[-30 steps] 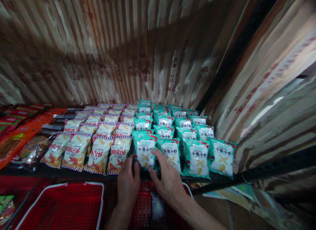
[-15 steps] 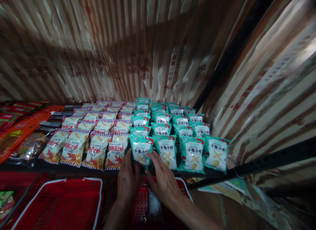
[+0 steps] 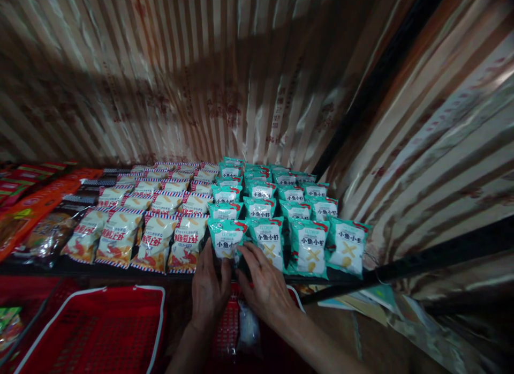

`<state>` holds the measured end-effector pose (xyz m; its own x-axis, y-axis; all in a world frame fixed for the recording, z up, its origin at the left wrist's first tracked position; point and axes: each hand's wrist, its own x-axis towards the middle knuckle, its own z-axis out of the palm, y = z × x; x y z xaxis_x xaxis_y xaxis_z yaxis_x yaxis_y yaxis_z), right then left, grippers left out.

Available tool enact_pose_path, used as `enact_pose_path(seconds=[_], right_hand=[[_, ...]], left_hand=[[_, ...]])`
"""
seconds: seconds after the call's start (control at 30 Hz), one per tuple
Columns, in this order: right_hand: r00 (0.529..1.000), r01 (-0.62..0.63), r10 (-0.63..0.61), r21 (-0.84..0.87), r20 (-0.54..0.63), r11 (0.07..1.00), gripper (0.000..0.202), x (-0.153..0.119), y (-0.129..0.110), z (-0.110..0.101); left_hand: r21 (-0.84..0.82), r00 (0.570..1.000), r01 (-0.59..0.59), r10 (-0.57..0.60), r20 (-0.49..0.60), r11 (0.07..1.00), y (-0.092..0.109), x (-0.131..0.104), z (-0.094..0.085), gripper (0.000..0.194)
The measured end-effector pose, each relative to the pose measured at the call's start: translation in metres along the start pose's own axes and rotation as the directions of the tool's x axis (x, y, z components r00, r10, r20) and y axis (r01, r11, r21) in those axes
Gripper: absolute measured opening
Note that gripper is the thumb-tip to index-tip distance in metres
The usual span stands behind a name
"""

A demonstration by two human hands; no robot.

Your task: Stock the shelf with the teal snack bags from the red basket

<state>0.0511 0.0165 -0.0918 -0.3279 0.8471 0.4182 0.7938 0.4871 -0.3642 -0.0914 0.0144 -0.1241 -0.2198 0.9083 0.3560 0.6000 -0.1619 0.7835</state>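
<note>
A teal-and-white snack bag [image 3: 227, 236] stands upright at the left end of the front row of teal bags. My left hand [image 3: 209, 288] holds its left side, thumb on the lower front. From the other side my right hand [image 3: 263, 283] grips the same bag, with its fingers at the right edge and its thumb low down. Both hands hide the bag's bottom part. Close by on the right is another teal snack bag [image 3: 268, 242]. A white-and-orange snack bag [image 3: 187, 244] with a striped edge is just left of my left hand.
Rows of snack bags line a black shelf [image 3: 305, 282]. Orange packets [image 3: 34, 216] lie at the left. Below are a red basket [image 3: 108, 326] with a white rim and a second basket under my hands. A black post [image 3: 361, 103] slants past a striped sheet [image 3: 241, 68].
My left thumb has come up onto the front of the bag, and both hands cover more of its lower part. The view has shifted slightly.
</note>
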Motion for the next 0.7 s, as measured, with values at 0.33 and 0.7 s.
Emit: enact_pose_path(seconds=[0.33, 0.7], right_hand=[[1.0, 0.023, -0.022, 0.021, -0.014, 1.0, 0.024, 0.004, -0.004, -0.012], [0.936, 0.285, -0.285, -0.029, -0.209, 0.958, 0.042, 0.012, 0.001, -0.022]], left_hand=[[0.069, 1.0, 0.016, -0.017, 0.009, 0.997, -0.001, 0.002, 0.004, 0.056], [0.115, 0.996, 0.08, -0.074, -0.055, 0.99, 0.012, 0.0, 0.006, 0.062]])
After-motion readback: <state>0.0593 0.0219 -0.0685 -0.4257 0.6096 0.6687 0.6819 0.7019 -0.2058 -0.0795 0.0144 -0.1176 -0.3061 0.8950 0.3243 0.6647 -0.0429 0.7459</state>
